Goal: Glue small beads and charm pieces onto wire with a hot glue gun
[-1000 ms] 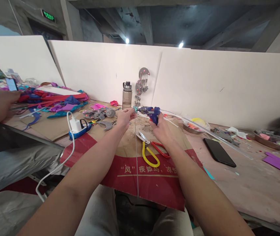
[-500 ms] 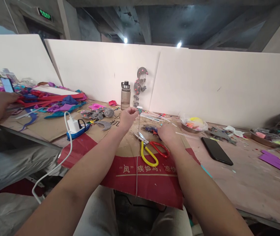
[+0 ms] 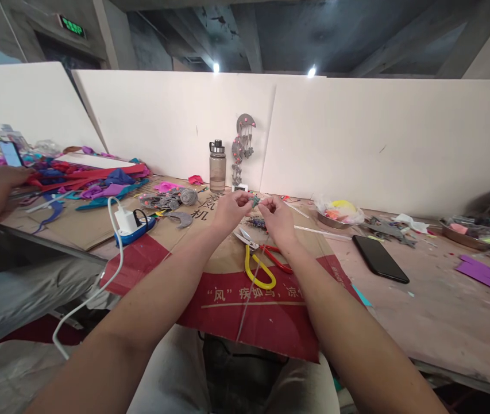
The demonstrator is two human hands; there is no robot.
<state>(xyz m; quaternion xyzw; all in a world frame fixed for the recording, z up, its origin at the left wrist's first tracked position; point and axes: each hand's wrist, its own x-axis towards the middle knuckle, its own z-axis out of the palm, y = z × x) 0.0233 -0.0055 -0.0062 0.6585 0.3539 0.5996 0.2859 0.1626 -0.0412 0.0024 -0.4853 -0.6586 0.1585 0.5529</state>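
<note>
My left hand [image 3: 230, 213] pinches a small grey-green piece [image 3: 255, 201] above the cardboard. Close against its right side are the closed fingertips of my right hand [image 3: 280, 221]; what they grip is too small to make out. A thin grey thread [image 3: 248, 296] slants from beneath my right hand down over the red part of the cardboard [image 3: 223, 316]. Under my hands lie scissors [image 3: 258, 276] with one yellow and one red handle, blades parted. A dark blue spiky clump [image 3: 257, 222] is partly hidden behind my right hand.
A bottle [image 3: 218, 167] and a grey moon-shaped hanging ornament [image 3: 245, 123] stand at the white board. Leftward are a ball of grey yarn [image 3: 188, 196], a charger [image 3: 126, 219] and another person's hand [image 3: 1, 175]. Rightward lie a phone [image 3: 380, 259] and a bowl [image 3: 335, 221].
My right hand has moved up and left from the blue clump to meet my left hand at the grey-green piece. The thread, nearly straight before, now slants towards my right hand.
</note>
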